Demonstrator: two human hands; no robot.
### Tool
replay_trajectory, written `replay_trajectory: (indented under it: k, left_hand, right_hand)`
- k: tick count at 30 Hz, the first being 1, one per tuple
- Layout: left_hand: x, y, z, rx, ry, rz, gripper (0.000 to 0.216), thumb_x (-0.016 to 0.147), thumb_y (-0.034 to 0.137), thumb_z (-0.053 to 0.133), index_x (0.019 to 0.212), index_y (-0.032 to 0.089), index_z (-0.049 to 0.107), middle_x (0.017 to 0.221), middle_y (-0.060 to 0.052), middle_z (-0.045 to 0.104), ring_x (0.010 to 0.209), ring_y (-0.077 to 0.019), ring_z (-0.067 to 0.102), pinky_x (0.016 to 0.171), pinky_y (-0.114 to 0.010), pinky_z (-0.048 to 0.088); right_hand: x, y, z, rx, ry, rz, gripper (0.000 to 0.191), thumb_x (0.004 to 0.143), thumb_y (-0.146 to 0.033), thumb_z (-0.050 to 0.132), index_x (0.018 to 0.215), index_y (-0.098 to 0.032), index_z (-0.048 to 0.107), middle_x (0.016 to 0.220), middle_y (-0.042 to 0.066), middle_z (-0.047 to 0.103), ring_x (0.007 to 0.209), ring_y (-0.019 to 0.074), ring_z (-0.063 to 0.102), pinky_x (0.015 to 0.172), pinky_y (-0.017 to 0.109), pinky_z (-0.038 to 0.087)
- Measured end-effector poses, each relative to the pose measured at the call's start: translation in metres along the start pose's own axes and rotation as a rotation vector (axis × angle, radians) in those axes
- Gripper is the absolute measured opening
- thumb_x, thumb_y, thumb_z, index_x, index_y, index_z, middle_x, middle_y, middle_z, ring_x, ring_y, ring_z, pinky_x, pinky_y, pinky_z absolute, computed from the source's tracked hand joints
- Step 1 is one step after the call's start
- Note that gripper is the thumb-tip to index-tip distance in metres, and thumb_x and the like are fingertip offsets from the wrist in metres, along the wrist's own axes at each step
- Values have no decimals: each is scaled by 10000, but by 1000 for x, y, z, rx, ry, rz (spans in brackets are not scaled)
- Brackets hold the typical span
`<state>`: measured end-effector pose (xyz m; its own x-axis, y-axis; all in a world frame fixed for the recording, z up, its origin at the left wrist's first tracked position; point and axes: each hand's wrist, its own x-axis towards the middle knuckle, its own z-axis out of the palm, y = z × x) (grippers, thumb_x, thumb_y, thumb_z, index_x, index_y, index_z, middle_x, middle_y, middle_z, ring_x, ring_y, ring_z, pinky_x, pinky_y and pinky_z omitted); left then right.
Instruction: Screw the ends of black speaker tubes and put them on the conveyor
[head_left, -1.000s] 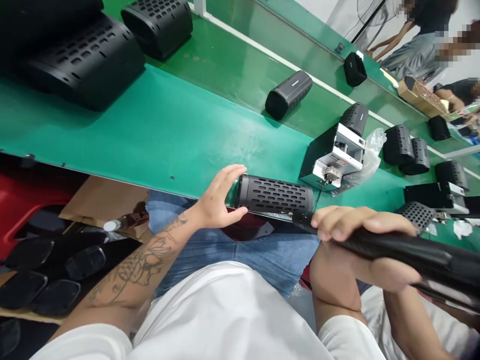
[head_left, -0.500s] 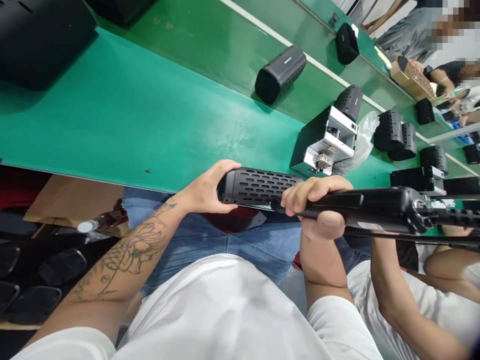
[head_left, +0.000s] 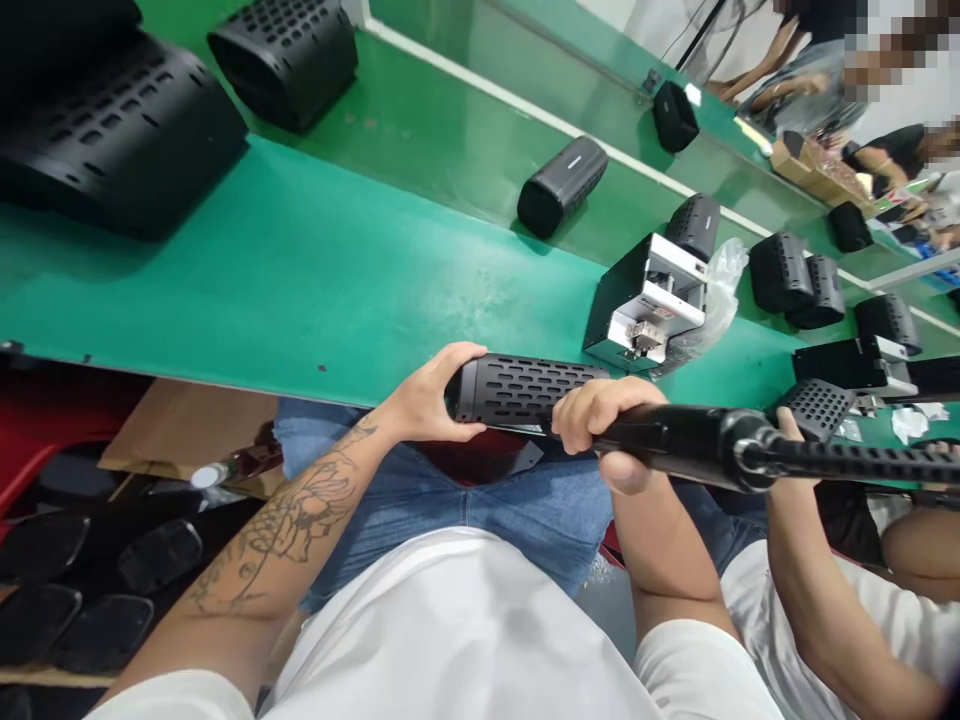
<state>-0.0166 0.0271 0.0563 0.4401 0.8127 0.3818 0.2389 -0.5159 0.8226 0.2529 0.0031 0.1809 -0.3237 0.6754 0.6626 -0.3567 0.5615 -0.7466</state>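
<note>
My left hand [head_left: 429,397] is wrapped round the left end of a black perforated speaker shell [head_left: 525,390], holding it level over my lap at the near edge of the green bench [head_left: 300,270]. My right hand [head_left: 609,425] is closed round a black electric screwdriver [head_left: 697,440], whose tip end sits against the shell's right end. The tool's coiled cord [head_left: 862,462] runs off to the right.
A small white and black machine [head_left: 649,305] stands just beyond the shell. Several black speaker housings [head_left: 562,187] lie across the bench and conveyor. Large black grilles [head_left: 112,140] sit at far left. Another person's arm [head_left: 810,570] is at my right. Black parts [head_left: 90,580] lie lower left.
My right hand has brought the screwdriver leftwards and level against the shell's right end. The left hand's fingers have closed round the shell's left end.
</note>
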Motion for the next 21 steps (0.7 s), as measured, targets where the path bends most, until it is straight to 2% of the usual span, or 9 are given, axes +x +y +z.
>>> replay_trajectory:
  k: [2, 4, 6, 10, 12, 13, 16, 18, 21]
  left_hand:
    - [-3, -3, 0, 33, -2, 18, 1007, 778, 400, 983, 1669, 205, 556, 1662, -204, 679, 1571, -421, 688, 1382, -566, 555]
    - [-5, -6, 1, 69, 6, 29, 1009, 805, 411, 972, 1691, 216, 531, 1679, -206, 670, 1581, -423, 685, 1378, -578, 564]
    - [-7, -11, 2, 93, 24, 36, 1010, 816, 423, 969, 1699, 225, 522, 1677, -204, 676, 1575, -426, 693, 1374, -590, 574]
    - [-9, -16, 6, 117, 61, 56, 1009, 820, 435, 979, 1700, 230, 530, 1658, -196, 696, 1562, -434, 707, 1376, -608, 577]
    - [-9, -15, 6, 123, 66, 63, 1007, 825, 432, 979, 1703, 228, 529, 1660, -196, 696, 1562, -433, 710, 1372, -608, 581]
    - [-9, -14, 6, 125, 62, 59, 1008, 827, 430, 979, 1704, 224, 528, 1663, -199, 694, 1564, -432, 709, 1372, -607, 581]
    - [-9, -10, 4, 130, 39, 18, 1022, 816, 431, 989, 1701, 209, 528, 1678, -214, 684, 1575, -437, 700, 1379, -609, 573]
    - [-8, -8, 3, 126, 23, -23, 1046, 787, 432, 1004, 1695, 208, 537, 1689, -218, 677, 1586, -442, 691, 1390, -608, 561]
    - [-7, -5, 3, 113, 8, -70, 1079, 744, 423, 1021, 1692, 217, 549, 1690, -208, 678, 1592, -441, 685, 1402, -601, 549]
  right_hand:
    - [-2, -2, 4, -4, 39, -4, 563, 836, -783, 951, 1023, -285, 767, 628, -41, 706, 403, 152, 602, 428, 303, 569]
    - [-2, -10, 1, -46, 131, 42, 539, 883, -787, 912, 995, -286, 748, 603, -49, 683, 395, 154, 591, 439, 310, 571]
    - [5, -21, -12, -125, 275, 52, 490, 959, -769, 840, 978, -292, 728, 567, -74, 627, 363, 146, 538, 434, 312, 548]
    - [35, -32, -74, -459, 662, -88, 427, 990, -722, 825, 967, -312, 706, 578, -105, 563, 370, 147, 510, 439, 315, 495]
    - [47, -24, -110, -610, 834, -130, 385, 997, -654, 840, 946, -298, 705, 595, -97, 578, 404, 153, 541, 457, 320, 483]
    - [49, -18, -125, -652, 876, -133, 386, 1006, -643, 828, 921, -294, 688, 593, -96, 576, 412, 154, 542, 457, 323, 471]
    - [44, 0, -153, -689, 866, -56, 419, 1009, -650, 816, 860, -298, 644, 592, -88, 588, 445, 152, 563, 495, 342, 484]
    - [34, 7, -159, -651, 820, 9, 420, 964, -669, 862, 864, -316, 656, 614, -82, 622, 489, 150, 593, 549, 360, 515]
    - [20, 6, -159, -585, 775, 29, 399, 904, -709, 896, 884, -370, 687, 625, -86, 627, 519, 148, 577, 557, 378, 489]
